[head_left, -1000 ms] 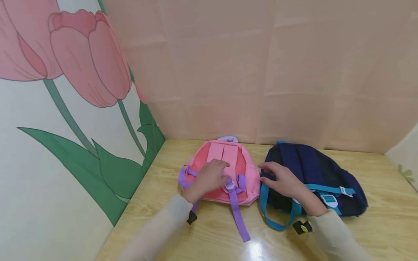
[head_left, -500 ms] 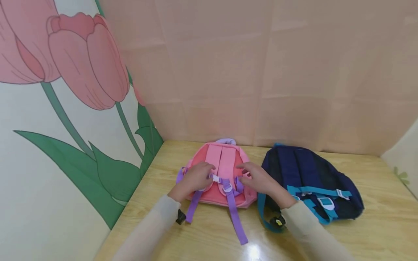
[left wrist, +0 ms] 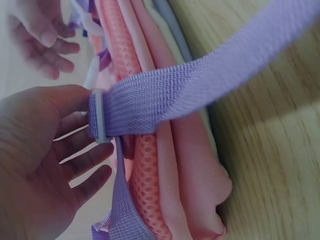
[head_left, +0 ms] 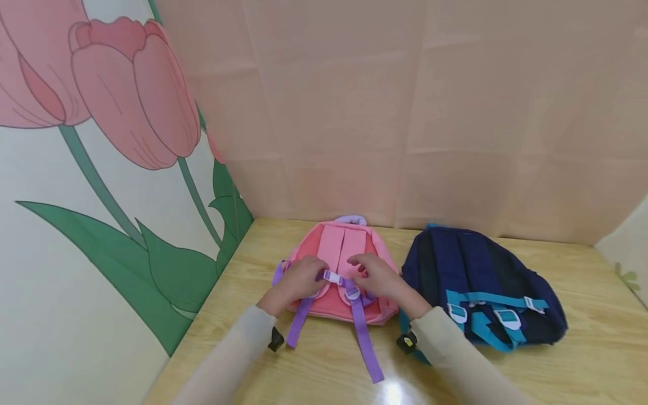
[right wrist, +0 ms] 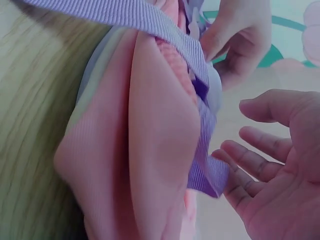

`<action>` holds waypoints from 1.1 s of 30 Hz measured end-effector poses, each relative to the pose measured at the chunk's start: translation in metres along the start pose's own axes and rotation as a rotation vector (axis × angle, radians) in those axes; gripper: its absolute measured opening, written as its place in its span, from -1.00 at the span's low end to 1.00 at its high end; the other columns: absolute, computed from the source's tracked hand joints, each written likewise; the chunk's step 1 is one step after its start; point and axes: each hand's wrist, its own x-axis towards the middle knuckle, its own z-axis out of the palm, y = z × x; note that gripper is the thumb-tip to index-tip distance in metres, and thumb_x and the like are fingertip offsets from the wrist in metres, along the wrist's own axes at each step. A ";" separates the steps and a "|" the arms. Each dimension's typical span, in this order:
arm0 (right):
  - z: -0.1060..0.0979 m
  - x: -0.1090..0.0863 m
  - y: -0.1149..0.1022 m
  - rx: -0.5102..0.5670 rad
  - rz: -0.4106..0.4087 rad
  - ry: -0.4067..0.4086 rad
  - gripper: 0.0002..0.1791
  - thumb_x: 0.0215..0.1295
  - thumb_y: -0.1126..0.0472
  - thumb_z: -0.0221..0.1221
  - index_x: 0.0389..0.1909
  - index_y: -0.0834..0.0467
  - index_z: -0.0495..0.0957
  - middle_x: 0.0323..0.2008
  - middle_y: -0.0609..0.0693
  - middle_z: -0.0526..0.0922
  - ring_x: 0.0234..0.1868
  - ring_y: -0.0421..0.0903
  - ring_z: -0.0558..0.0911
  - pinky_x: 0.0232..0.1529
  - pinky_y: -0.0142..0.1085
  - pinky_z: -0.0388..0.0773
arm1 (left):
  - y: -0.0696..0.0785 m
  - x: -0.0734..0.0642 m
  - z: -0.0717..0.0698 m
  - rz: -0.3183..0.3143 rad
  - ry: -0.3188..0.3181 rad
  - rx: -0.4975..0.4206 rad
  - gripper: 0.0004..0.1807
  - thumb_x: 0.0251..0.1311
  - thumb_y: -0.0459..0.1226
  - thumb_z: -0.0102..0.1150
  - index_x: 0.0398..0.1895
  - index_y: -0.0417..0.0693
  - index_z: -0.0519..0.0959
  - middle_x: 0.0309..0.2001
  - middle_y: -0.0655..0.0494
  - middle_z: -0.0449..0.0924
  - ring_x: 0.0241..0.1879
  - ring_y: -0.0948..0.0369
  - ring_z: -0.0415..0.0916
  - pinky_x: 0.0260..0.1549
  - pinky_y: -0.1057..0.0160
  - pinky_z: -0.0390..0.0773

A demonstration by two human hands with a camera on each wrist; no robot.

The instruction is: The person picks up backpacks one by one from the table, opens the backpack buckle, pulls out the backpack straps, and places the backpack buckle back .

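A pink backpack (head_left: 330, 242) lies on the table with its shoulder straps facing up. Across them runs a purple chest strap with a white buckle (head_left: 332, 277). My left hand (head_left: 301, 277) pinches this purple strap at the buckle's left end. In the left wrist view, a pale slider (left wrist: 101, 116) on a purple webbing strap (left wrist: 150, 97) sits beside the thumb. My right hand (head_left: 377, 275) hovers over the bag's right side, fingers spread and slightly bent, holding nothing. The right wrist view shows that hand's fingers close to a purple webbing loop (right wrist: 212, 175).
A navy backpack (head_left: 468, 264) with teal straps and white buckles lies to the right. Loose purple strap ends (head_left: 367, 343) trail toward the front of the wooden table (head_left: 304, 371). A beige cloth (head_left: 405, 112) hangs behind, and a tulip-painted wall (head_left: 101, 292) stands at left.
My right hand has moved left from beside the navy backpack to over the pink one. My left hand has shifted slightly left, and the white buckle now shows beside its fingers.
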 end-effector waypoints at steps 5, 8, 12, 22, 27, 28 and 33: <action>0.005 0.007 -0.007 -0.008 0.029 -0.015 -0.59 0.31 0.27 0.29 0.16 0.25 0.57 0.00 0.14 0.66 -0.02 0.06 0.62 -0.02 -0.05 0.61 | -0.001 0.000 -0.002 0.025 -0.004 -0.023 -0.68 0.28 -0.19 0.35 0.07 -0.05 0.65 -0.15 0.16 0.60 -0.07 0.20 0.50 -0.06 0.18 0.53; 0.009 0.011 -0.012 -0.011 0.027 -0.023 -0.61 0.30 0.28 0.29 0.13 0.29 0.59 -0.06 0.15 0.68 -0.06 0.05 0.63 -0.06 -0.07 0.61 | -0.002 0.001 0.000 0.039 0.000 -0.025 -0.69 0.29 -0.19 0.34 0.06 -0.04 0.65 -0.16 0.17 0.61 -0.08 0.20 0.51 -0.07 0.18 0.53; 0.018 0.016 -0.015 -0.021 0.054 -0.027 -0.63 0.27 0.27 0.33 0.08 0.26 0.62 -0.11 0.10 0.69 -0.12 -0.02 0.64 -0.10 -0.12 0.61 | -0.004 0.002 0.001 0.045 0.005 -0.022 -0.70 0.30 -0.19 0.34 0.05 -0.04 0.65 -0.15 0.16 0.63 -0.07 0.20 0.53 -0.06 0.17 0.55; 0.032 0.024 -0.008 -0.004 0.119 -0.018 -0.69 0.22 0.24 0.39 -0.02 0.18 0.65 -0.25 -0.01 0.65 -0.25 -0.13 0.58 -0.20 -0.22 0.59 | -0.008 0.000 0.003 0.044 -0.009 -0.060 -0.74 0.33 -0.16 0.31 0.02 -0.04 0.65 -0.16 0.17 0.63 -0.14 0.25 0.53 -0.10 0.21 0.55; 0.038 0.024 -0.005 0.006 0.112 -0.014 -0.74 0.19 0.25 0.40 -0.10 0.17 0.67 -0.30 -0.04 0.65 -0.29 -0.14 0.56 -0.19 -0.22 0.57 | -0.009 0.000 0.003 0.034 -0.036 -0.086 -0.79 0.35 -0.17 0.30 -0.03 -0.02 0.65 -0.20 0.23 0.61 -0.21 0.31 0.49 -0.15 0.27 0.53; 0.040 0.024 -0.005 0.004 0.106 -0.016 -0.75 0.18 0.26 0.40 -0.11 0.17 0.68 -0.31 -0.04 0.65 -0.29 -0.14 0.55 -0.19 -0.22 0.56 | -0.009 0.000 0.002 0.032 -0.042 -0.089 -0.80 0.35 -0.18 0.30 -0.04 -0.02 0.65 -0.21 0.24 0.60 -0.22 0.31 0.48 -0.16 0.29 0.52; 0.044 0.024 -0.004 -0.007 0.084 -0.004 -0.80 0.17 0.27 0.41 -0.19 0.17 0.68 -0.34 -0.03 0.64 -0.32 -0.15 0.54 -0.21 -0.22 0.53 | -0.009 0.001 0.001 0.056 -0.049 -0.082 -0.86 0.35 -0.19 0.29 -0.11 0.00 0.64 -0.27 0.26 0.56 -0.27 0.32 0.46 -0.22 0.32 0.50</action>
